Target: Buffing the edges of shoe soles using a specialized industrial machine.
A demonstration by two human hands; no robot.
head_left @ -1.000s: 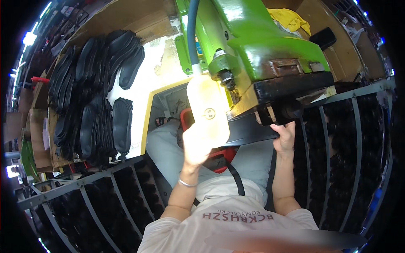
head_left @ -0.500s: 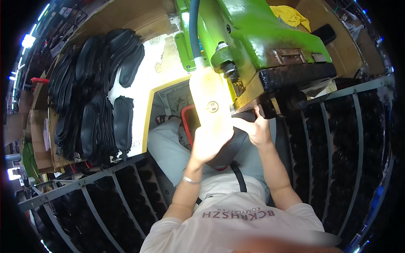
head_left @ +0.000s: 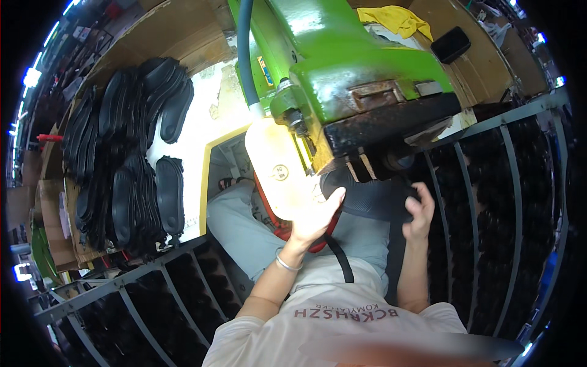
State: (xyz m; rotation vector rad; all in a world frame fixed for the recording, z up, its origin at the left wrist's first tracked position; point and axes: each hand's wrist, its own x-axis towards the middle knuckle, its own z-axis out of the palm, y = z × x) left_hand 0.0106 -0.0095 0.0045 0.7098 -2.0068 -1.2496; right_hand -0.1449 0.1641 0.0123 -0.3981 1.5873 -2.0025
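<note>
A black shoe sole [head_left: 373,199] with fine ridges lies sideways under the head of a green machine [head_left: 367,67]. My left hand [head_left: 315,214] grips its left end, the thumb on top and the other fingers partly hidden in the glare of a lit, pale, rounded lamp cover [head_left: 272,165]. Beside the sole's right end is my right hand [head_left: 419,211], fingers loosely curled and apart; whether they touch the sole I cannot tell. Part of the sole is hidden beneath the machine's dark lower edge.
Stacks of black soles [head_left: 122,177] fill the left of the white tabletop, with a single sole [head_left: 170,192] nearer me. A yellow cloth [head_left: 397,21] and a black phone-like object [head_left: 450,44] lie behind the machine. Metal racks [head_left: 137,303] of dark pieces flank me.
The sole has swung from pointing toward me to lying sideways. My right hand has moved right and down, away from the machine head; my left stays on the sole. The view has shifted slightly.
</note>
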